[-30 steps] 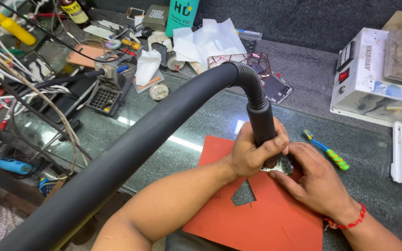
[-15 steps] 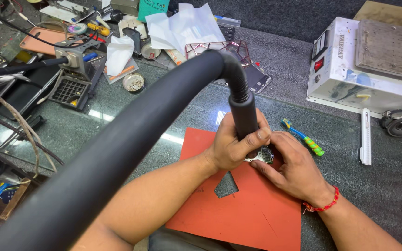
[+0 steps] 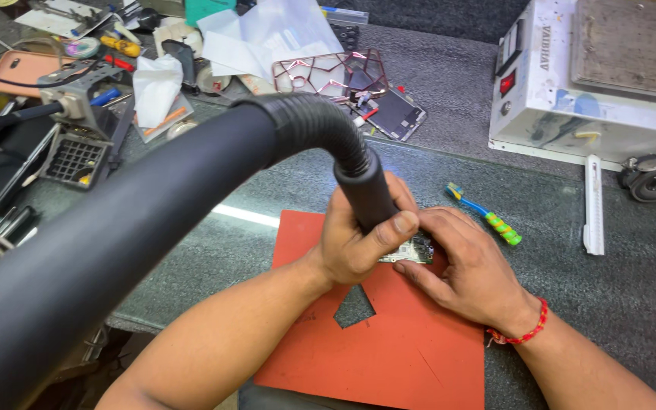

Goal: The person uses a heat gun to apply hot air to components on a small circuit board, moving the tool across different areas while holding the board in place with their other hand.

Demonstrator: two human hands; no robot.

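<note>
My left hand (image 3: 358, 243) is wrapped around the black nozzle end of a thick black hose (image 3: 191, 190), which arcs in from the lower left. The nozzle points down at a small circuit board (image 3: 411, 250) lying on a red mat (image 3: 389, 349). My right hand (image 3: 468, 266) presses on the board from the right and holds it against the mat; most of the board is hidden under my fingers. A red thread band circles my right wrist.
A blue and green toothbrush (image 3: 487, 216) lies right of my hands. A white box-shaped machine (image 3: 594, 83) stands at the back right, a white strip (image 3: 592, 205) before it. Phone parts (image 3: 396, 114), tissues, tools and cables crowd the back left. The red mat has a cut-out hole (image 3: 354, 307).
The view has shifted closer to the hands and slightly left. Both hands stay on the hose nozzle and the board over the red mat.
</note>
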